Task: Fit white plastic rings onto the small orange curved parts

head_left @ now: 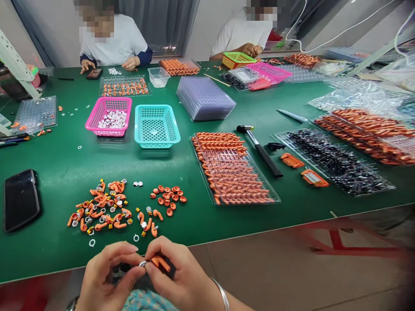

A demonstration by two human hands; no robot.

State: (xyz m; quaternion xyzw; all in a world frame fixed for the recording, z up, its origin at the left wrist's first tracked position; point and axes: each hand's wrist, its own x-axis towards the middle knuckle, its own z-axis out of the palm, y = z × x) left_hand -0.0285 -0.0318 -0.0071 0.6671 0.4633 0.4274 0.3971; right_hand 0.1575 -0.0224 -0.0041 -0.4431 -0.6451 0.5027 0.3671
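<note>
the hands are held close together at the near edge of the desk point(61, 166), their fingertips nearly meeting. by the left hand point(108, 270) a small silvery disc point(142, 263) is pinched between thumb and finger; by the right hand point(178, 272) an orange stemmed piece point(161, 262) is gripped right beside it. whether disc and piece are already joined cannot be told.

the work is judged to be partway through. between ten and eleven o'clock from the hands, a loose pile of orange pieces point(101, 201) is spread, many with silvery discs and yellow tabs seen on or among them; how many are fitted cannot be made out. at twelve o'clock, a smaller cluster point(149, 224) is set apart, and at one o'clock orange caps point(166, 196) are scattered singly, apparently unused as yet.

at two o'clock, a clear tray point(274, 197) is filled with neat rows of orange pieces, by which a more ordered stage is suggested, though whether those are finished cannot be told. farther off, toward twelve o'clock, a teal basket point(157, 144) is placed beside a pink basket point(106, 131), in which small white parts point(112, 119) are kept.
</note>
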